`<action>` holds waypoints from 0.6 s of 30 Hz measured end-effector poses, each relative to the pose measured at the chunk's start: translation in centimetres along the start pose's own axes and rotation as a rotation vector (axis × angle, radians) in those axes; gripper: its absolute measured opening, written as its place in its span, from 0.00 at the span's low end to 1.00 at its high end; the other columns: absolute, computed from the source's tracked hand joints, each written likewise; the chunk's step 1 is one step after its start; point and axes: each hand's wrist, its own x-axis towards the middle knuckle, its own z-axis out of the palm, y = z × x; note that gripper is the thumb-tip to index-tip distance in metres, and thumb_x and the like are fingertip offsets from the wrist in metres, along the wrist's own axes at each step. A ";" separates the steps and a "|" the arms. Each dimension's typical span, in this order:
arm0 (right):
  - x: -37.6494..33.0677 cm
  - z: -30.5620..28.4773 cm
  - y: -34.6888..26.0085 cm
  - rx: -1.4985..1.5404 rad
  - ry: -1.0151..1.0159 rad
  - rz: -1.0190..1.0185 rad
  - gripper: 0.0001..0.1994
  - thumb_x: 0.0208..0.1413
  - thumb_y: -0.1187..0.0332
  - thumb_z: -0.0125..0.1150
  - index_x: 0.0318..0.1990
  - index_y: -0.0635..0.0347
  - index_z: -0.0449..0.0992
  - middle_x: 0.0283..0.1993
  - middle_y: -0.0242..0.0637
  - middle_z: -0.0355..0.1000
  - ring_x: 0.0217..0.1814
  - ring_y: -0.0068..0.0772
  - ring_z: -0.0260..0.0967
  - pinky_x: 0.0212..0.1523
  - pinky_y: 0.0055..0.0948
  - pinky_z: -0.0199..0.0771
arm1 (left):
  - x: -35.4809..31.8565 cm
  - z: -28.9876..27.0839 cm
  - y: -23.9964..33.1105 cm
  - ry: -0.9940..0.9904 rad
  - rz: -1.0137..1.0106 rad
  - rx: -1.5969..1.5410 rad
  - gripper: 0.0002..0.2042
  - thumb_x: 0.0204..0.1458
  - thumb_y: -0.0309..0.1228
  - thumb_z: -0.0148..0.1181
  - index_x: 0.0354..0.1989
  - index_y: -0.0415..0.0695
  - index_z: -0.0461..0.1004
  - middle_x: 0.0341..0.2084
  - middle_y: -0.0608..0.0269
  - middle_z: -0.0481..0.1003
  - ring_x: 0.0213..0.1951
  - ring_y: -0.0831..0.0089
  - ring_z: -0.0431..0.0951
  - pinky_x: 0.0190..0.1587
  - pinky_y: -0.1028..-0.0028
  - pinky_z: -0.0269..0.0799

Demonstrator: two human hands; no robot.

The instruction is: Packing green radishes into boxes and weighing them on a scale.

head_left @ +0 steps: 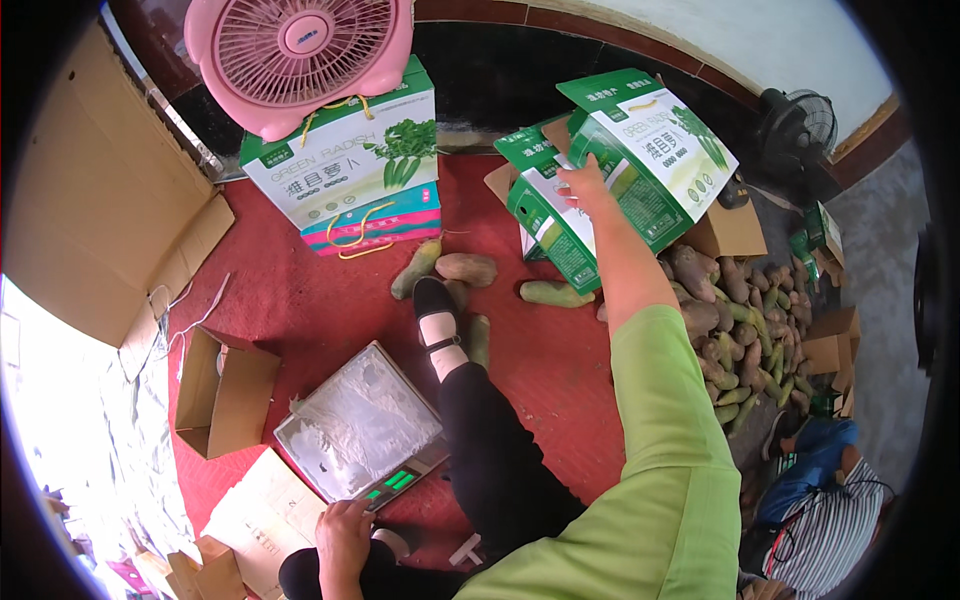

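My right arm, in a light green sleeve, reaches far forward to the green and white printed carton (560, 226). My right hand (585, 185) closes on its upper edge, fingers over the white panel. A second carton (665, 150) of the same print stands right behind it, its green flap raised. At the lower left my left hand (342, 535) lies beside the near corner of a digital scale (362, 420), its fingers loosely bent with nothing seen in them. The scale has a plastic-covered plate and a lit green display, and nothing is on the plate.
Green radishes (740, 330) lie heaped on the right, with several more (467, 268) around my foot. A pink fan (305, 40) stands on stacked gift boxes (345, 150). An opened brown box (225, 390) is left of the scale. A person in stripes (830, 530) is at lower right.
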 end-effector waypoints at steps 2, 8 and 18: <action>0.7 -0.4 0.4 0.041 -0.039 0.006 0.40 0.50 0.71 0.64 0.67 0.52 0.45 0.43 0.43 0.72 0.26 0.33 0.74 0.22 0.35 0.70 | 0.1 0.0 0.0 -0.006 0.003 0.006 0.10 0.43 0.28 0.63 0.36 0.43 0.79 0.29 0.54 0.77 0.37 0.55 0.76 0.41 0.60 0.70; 0.0 -0.7 1.7 -0.039 -0.041 -0.023 0.43 0.50 0.71 0.63 0.70 0.52 0.43 0.43 0.41 0.72 0.33 0.32 0.73 0.30 0.33 0.70 | -0.1 -0.3 0.7 0.014 0.030 -0.005 0.10 0.43 0.28 0.63 0.36 0.42 0.78 0.29 0.54 0.77 0.37 0.55 0.76 0.41 0.60 0.70; -12.1 -6.6 5.2 0.457 0.077 -0.095 0.31 0.52 0.72 0.62 0.63 0.61 0.56 0.41 0.37 0.71 0.32 0.29 0.71 0.30 0.28 0.69 | -2.4 -1.0 1.0 0.082 0.079 -0.028 0.10 0.45 0.26 0.60 0.38 0.43 0.78 0.31 0.54 0.76 0.36 0.54 0.75 0.41 0.61 0.71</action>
